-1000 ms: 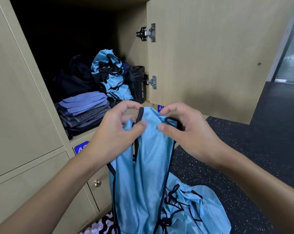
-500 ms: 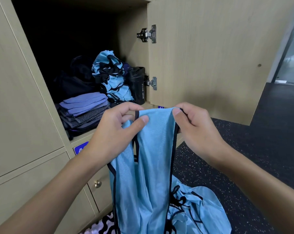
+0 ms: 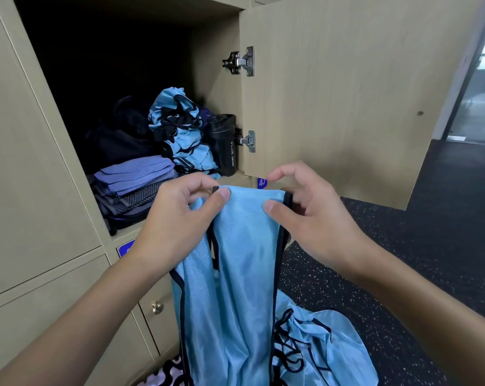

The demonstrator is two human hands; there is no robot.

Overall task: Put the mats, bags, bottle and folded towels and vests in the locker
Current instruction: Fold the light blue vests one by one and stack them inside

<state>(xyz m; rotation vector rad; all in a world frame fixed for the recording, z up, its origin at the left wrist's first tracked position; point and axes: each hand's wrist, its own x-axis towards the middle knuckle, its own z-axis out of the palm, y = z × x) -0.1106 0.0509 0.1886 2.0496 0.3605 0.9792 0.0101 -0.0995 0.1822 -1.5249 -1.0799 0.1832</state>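
"Surroundings first: what is lying around you?"

"Dark speckled floor (image 3: 402, 260) is stretching off to my right. A beige locker (image 3: 213, 45) is standing in front of me, its door (image 3: 347, 93) hanging open to the right."

"What is sitting inside?"

"Folded towels (image 3: 135, 174) are lying stacked at the front left, with a dark bag (image 3: 118, 140) sitting behind them. A bundle of blue vests (image 3: 180, 126) is sitting in the middle. A black bottle (image 3: 224, 146) is standing upright against the right wall, just beside the bundle."

"And your hands?"

"Both are working outside the locker, in front of its lower edge. My left hand (image 3: 180, 218) is pinching one top corner of a blue vest (image 3: 244, 260) between thumb and forefinger. My right hand (image 3: 313, 218) is pinching the other corner, thumb on the front, fingers curling behind the black trim, forefinger standing clear. The blue vest is hanging straight down between them. A crumpled vest (image 3: 324, 344) is lying on the floor below, near a patterned mat (image 3: 166, 374) at the locker's foot."
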